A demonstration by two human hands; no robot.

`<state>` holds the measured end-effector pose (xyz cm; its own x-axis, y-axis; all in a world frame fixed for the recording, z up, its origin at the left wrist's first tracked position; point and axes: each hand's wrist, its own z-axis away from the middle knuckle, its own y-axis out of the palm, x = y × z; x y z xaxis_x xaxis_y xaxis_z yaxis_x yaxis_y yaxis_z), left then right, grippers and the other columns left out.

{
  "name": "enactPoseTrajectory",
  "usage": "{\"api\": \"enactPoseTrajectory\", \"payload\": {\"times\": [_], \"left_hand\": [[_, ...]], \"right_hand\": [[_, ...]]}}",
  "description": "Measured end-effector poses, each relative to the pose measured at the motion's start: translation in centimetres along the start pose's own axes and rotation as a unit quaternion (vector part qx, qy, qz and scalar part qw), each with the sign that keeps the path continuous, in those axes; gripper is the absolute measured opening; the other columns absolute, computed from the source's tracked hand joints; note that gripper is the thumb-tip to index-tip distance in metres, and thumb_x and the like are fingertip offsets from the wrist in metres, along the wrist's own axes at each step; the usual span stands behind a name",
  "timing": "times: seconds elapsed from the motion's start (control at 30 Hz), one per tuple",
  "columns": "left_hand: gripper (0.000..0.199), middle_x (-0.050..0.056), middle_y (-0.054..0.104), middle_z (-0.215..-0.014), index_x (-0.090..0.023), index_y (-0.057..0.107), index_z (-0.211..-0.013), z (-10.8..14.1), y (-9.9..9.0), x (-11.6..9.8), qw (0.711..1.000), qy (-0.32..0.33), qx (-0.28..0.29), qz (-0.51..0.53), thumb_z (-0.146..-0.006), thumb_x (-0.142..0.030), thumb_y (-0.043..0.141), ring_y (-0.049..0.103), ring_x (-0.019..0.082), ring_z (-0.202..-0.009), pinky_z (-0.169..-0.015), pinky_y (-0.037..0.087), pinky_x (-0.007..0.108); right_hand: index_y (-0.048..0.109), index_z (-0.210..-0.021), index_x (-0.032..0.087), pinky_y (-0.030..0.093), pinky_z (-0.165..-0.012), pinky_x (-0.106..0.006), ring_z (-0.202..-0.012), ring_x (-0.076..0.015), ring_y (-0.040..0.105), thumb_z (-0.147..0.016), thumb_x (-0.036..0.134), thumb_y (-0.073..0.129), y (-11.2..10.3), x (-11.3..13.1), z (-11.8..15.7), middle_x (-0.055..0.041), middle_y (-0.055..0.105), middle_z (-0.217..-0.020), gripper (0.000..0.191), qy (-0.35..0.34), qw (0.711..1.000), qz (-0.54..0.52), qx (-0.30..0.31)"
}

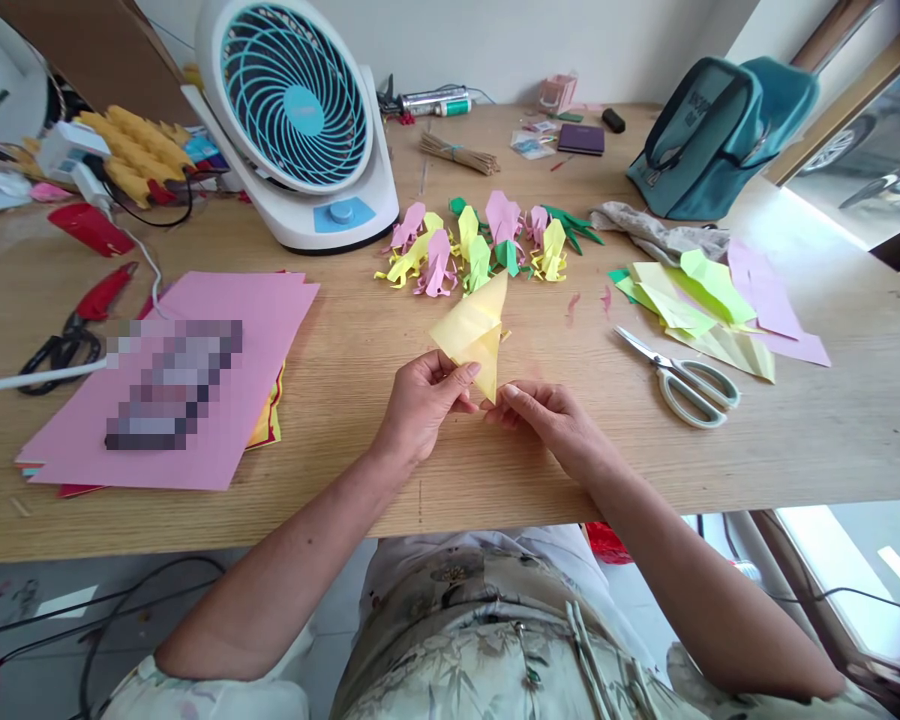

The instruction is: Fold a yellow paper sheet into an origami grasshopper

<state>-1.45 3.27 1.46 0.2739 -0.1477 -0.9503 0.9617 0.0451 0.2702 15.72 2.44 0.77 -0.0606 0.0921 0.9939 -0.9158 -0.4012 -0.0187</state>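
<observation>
A partly folded piece of yellow paper [471, 325] is held up over the wooden table, its pointed end upward. My left hand [424, 405] pinches its lower left part between thumb and fingers. At its bottom tip, my right hand [544, 415] has thumb and fingers closed on the paper's lower corner. Just beyond the paper stand several small folded paper figures [478, 262] in pink, yellow and green.
White-handled scissors [694, 390] and loose paper pieces [709, 305] lie to the right. Pink sheets [262, 320] are stacked at left, near red-handled pliers [105, 295]. A fan [337, 215], a bundle of sticks [459, 153] and a teal bag [720, 140] stand or lie farther back.
</observation>
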Motion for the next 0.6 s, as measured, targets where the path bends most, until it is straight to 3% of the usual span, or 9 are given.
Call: {"api": "enactPoseTrajectory", "payload": {"times": [0.33,0.6], "left_hand": [[0.032,-0.005,0.054,-0.057,-0.014,0.062,-0.072,0.07,0.39,0.38,0.999,0.021,0.0,-0.035,-0.062,-0.036,0.083,0.052,0.008,-0.051,-0.047,0.051,0.02],[0.029,-0.004,0.057,-0.061,-0.014,0.061,-0.071,-0.02,0.42,0.92,0.996,0.058,-0.003,-0.06,-0.068,-0.034,0.081,0.052,0.007,-0.05,-0.045,0.052,0.02]], "right_hand": [[0.069,-0.067,0.021,0.037,-0.054,-0.027,-0.064,-0.0171,0.054,-0.075,0.067,0.069,0.08,0.06,0.03,-0.001,0.058,-0.056,0.047,0.015,0.999,-0.003,-0.029],[0.07,-0.068,0.019,0.032,-0.053,-0.026,-0.061,-0.0137,0.049,-0.076,0.067,0.069,0.12,-0.03,-0.07,-0.0021,0.063,-0.064,0.049,0.017,1.0,-0.002,-0.024]]}}
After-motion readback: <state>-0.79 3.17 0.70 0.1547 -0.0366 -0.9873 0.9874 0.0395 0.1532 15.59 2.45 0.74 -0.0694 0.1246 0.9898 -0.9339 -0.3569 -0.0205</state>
